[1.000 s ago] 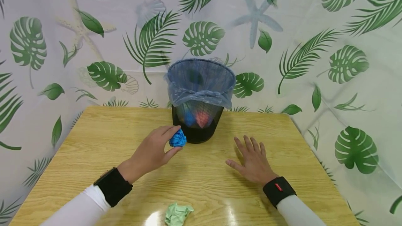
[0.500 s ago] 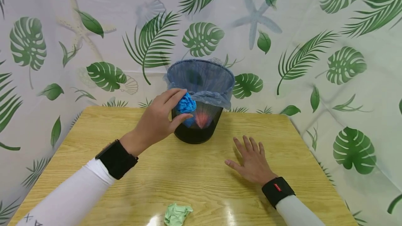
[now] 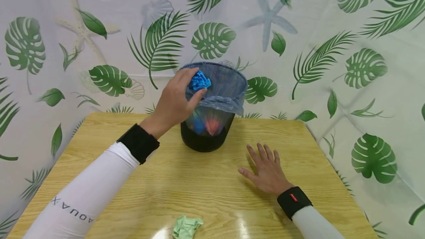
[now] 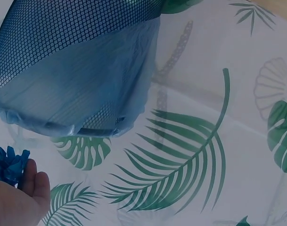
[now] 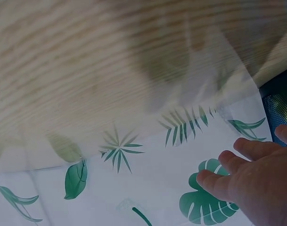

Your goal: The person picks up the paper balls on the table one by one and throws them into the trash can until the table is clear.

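A crumpled blue paper ball is pinched between the thumb and fingers of my left hand. In the head view the ball overlaps the mouth of a black mesh wastebasket lined with a translucent blue bag. Blue and red shapes show through the mesh. The left wrist view has the blue paper ball at its lower left edge, beside the bag-covered rim. My right hand is palm down with fingers spread, over the table to the right of the basket, holding nothing.
A crumpled light green paper lies at the table's near edge. The wooden table runs back to a leaf-patterned cloth hanging behind and beside it. The basket stands near the table's far edge.
My left hand has risen and moved away from me with the blue paper ball, from in front of the basket to its mouth. The right hand has stayed in place.
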A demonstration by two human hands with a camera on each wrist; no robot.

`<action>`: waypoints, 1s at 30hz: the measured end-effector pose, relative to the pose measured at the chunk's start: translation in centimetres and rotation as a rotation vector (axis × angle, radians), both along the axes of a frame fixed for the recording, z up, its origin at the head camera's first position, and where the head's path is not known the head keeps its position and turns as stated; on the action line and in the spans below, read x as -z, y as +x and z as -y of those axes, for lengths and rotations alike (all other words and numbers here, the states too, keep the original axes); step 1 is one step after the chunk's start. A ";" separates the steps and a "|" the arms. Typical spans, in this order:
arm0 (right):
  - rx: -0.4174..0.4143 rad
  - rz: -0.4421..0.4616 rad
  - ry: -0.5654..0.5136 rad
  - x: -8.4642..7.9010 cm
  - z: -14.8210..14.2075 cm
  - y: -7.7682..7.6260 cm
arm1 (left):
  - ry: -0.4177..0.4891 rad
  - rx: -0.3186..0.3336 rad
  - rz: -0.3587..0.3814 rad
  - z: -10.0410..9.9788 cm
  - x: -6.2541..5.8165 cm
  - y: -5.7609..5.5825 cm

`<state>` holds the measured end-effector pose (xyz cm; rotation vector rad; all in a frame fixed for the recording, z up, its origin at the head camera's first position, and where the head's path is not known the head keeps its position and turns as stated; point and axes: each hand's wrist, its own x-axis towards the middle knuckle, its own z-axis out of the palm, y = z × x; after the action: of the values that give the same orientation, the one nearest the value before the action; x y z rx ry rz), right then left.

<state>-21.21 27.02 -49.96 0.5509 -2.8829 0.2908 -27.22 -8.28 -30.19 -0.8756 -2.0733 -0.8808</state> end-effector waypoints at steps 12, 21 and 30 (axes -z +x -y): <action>0.003 0.027 0.011 0.0 -0.1 0.1 | -0.058 -0.090 0.376 -1.0 -0.6 -2.7; -0.003 0.029 -0.002 0.3 -0.2 0.3 | -0.095 -0.087 0.527 -0.9 -0.1 -2.7; -0.005 0.006 -0.016 0.4 -0.2 0.4 | -0.099 -0.066 0.450 0.2 1.1 -1.9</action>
<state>-20.77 27.21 -50.38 0.5547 -2.8829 0.3169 -29.09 -8.50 -31.30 -0.6986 -2.5345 -1.0174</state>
